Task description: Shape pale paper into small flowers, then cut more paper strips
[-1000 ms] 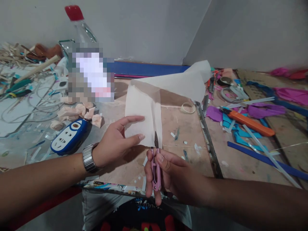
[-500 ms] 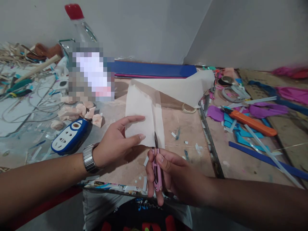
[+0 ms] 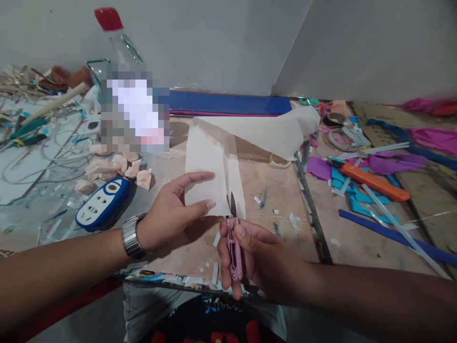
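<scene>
A pale, off-white paper-like strip (image 3: 207,157) lies over the table in front of me, folded at its far left corner and running off to the right. My left hand (image 3: 174,207) holds its near left part, thumb and index finger on top; the other fingers are hidden. My right hand (image 3: 250,247) is wrapped round pink thread snips (image 3: 233,255), points facing away from me. The snips' two dark blades stand slightly apart at the strip's near edge, close to a lengthwise crease.
Left of my hands are a blue-and-white power strip (image 3: 102,202), crumpled peach pieces (image 3: 143,178) and a clear bottle with a red cap (image 3: 108,19). A tape ring (image 3: 279,161) lies beyond. An orange cutter (image 3: 374,180) sits among coloured scraps on the right.
The snips' blades have spread apart and shifted slightly forward along the strip. My left hand has stayed in place.
</scene>
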Demonstrator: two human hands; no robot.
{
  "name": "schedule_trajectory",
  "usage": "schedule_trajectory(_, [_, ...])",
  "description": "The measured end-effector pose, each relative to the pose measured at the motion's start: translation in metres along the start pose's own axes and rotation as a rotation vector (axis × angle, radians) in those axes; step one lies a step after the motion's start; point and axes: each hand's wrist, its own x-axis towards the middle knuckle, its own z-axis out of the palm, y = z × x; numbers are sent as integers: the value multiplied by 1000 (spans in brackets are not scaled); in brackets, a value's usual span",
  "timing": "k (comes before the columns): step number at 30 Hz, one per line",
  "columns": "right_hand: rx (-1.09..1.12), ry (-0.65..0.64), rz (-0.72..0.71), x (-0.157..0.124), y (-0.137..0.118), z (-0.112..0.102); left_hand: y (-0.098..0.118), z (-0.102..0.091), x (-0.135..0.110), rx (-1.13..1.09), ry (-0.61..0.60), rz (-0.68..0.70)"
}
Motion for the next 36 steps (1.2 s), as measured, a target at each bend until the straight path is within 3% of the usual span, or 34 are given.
schedule_trajectory(12, [63,-157,98,-4,0,-5,1,-1,0,-72,40,13])
schedule_trajectory(22, [-71,53,25,-1,-2,2,4,-3,-2,-23,-30,21])
schedule_trajectory(29, [-68,83,7,-1,-1,3,4,1,-4,-157,-90,-81])
schedule_trajectory(36, [-81,88,11,0,-1,5,4,1,-2,-44,-64,0])
